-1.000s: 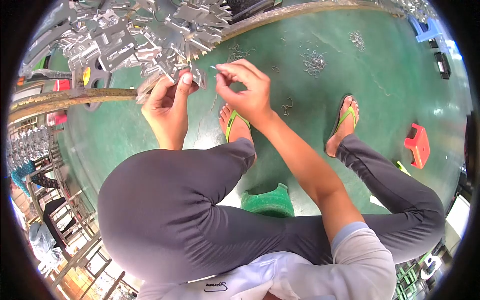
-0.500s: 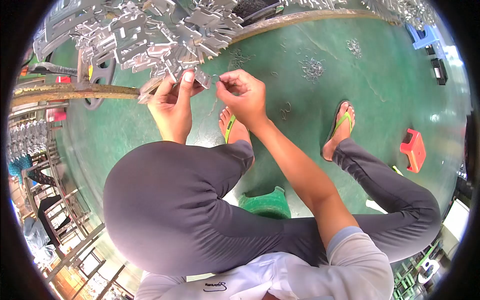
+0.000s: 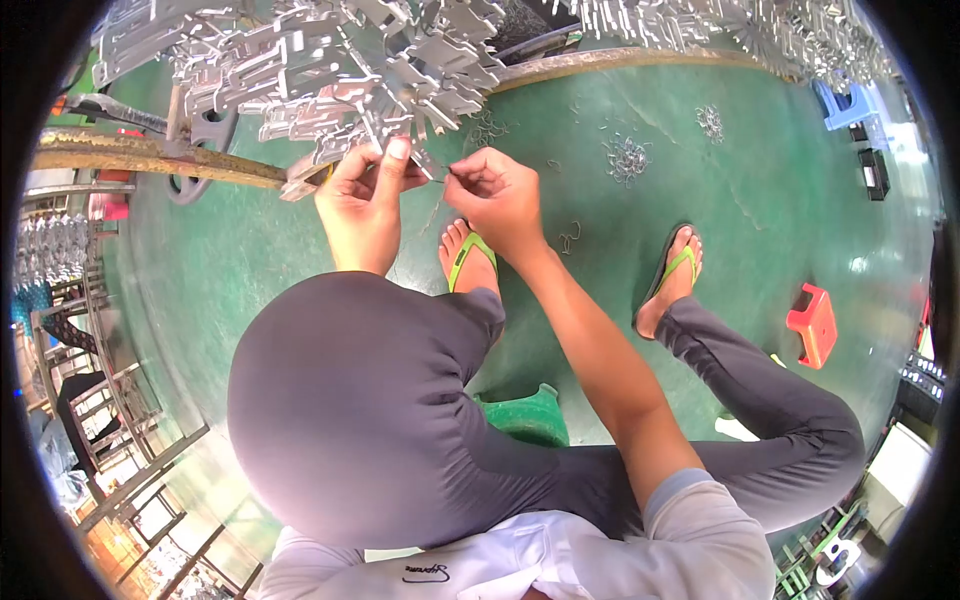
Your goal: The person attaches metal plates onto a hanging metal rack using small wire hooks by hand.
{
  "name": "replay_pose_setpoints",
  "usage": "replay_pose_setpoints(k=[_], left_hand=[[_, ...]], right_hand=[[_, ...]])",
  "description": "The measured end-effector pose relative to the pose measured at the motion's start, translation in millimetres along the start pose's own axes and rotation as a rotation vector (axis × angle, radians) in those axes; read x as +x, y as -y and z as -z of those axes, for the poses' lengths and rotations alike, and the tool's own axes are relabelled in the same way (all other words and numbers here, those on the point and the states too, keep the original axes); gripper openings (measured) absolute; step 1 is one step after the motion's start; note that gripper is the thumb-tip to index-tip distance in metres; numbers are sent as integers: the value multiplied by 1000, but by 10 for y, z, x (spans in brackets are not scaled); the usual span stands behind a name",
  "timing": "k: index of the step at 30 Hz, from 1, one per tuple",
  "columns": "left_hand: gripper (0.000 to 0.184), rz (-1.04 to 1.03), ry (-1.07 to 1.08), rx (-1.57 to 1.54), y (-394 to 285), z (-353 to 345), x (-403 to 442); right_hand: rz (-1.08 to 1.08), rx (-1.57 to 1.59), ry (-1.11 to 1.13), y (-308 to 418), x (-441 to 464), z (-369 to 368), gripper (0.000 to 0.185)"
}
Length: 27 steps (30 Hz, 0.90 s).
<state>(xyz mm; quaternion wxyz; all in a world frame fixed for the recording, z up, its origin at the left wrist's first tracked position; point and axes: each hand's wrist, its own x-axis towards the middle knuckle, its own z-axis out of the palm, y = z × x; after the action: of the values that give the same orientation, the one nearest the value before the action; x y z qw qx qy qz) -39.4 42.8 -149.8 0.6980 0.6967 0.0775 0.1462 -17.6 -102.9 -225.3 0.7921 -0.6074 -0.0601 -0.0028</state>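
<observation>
A dense cluster of silver metal brackets (image 3: 300,75) hangs at the upper left. At its lower edge, my left hand (image 3: 368,200) is closed with thumb and fingers on one metal bracket (image 3: 418,163). Just to the right, my right hand (image 3: 500,195) pinches a small wire hook (image 3: 446,172) between thumb and forefinger. The hook is at the end of the bracket; whether it passes through a hole there is too small to tell.
A rusty metal bar (image 3: 150,155) runs in from the left. More metal parts (image 3: 680,25) hang at the top right. Loose wire hooks (image 3: 627,160) lie in piles on the green floor. A red stool (image 3: 815,325), a blue stool (image 3: 848,105) and a green stool (image 3: 530,415) stand around.
The view has shifted slightly, so the scene sits a little lower and the hands further right. Both hands keep their grips, and the hook's visible angle at the bracket end has changed.
</observation>
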Motion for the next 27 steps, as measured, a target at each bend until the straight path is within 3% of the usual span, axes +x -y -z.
replay_pose_setpoints(k=[3,10,13,16,19,27], left_hand=[[12,1,1,-76,97,-40,-78],[14,-275,172,451,434,37,-195],[11,-362,139,466,486,39,-170],[14,-291,118,446,521,37,-144],[14,-357,139,476,530,55,-92],[16,-441,119,439,619,-8,28]], right_hand=[[59,-174,50,37,16,54,11],[-91,-53,55,139,56,38,11],[-91,-194,77,252,72,42,13],[126,-532,137,448,83,21,18],[246,-663,184,607,78,-49,21],[230,-964,115,643,146,-171,25]])
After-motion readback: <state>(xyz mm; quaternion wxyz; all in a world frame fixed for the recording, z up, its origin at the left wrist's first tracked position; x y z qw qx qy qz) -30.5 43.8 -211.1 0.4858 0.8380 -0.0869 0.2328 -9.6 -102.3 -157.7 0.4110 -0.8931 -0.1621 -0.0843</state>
